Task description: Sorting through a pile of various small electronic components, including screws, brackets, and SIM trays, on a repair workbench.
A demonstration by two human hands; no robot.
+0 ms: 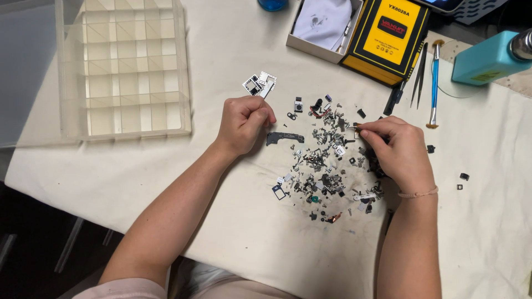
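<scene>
Head view: a cream cloth [233, 232] covers the table, and a scatter of tiny dismantled electronics parts [327, 166] — screws, brackets, small camera modules, bits of flex cable — lies on it between the two hands. The left hand [244, 123] rests just left of the pile, curled into a loose fist with thumb against forefinger; whether it pinches anything I cannot tell, as the fingertips hide it. A dark curved bracket [284, 137] lies just beside its knuckles. The right hand [396, 152] sits on the pile's right edge, thumb and forefinger pressed together on a small metal piece [354, 128] at the upper right of the scatter. Two white and black frame pieces [260, 84] lie apart, above the left hand.

Farther off, a clear plastic compartment box [124, 69] stands at upper left, its cells seemingly bare. At the top are an open cardboard box [324, 25], a yellow and black case [388, 39], black tweezers [419, 75], a blue-handled tool [434, 83] and a teal dispenser bottle [490, 55].

Risks, as I judge them: the pinched piece is tiny, so a slack grip could drop it back into the scatter where it would be hard to find. The right wrist lies over parts, and a sweep could flick pieces off the cloth.
</scene>
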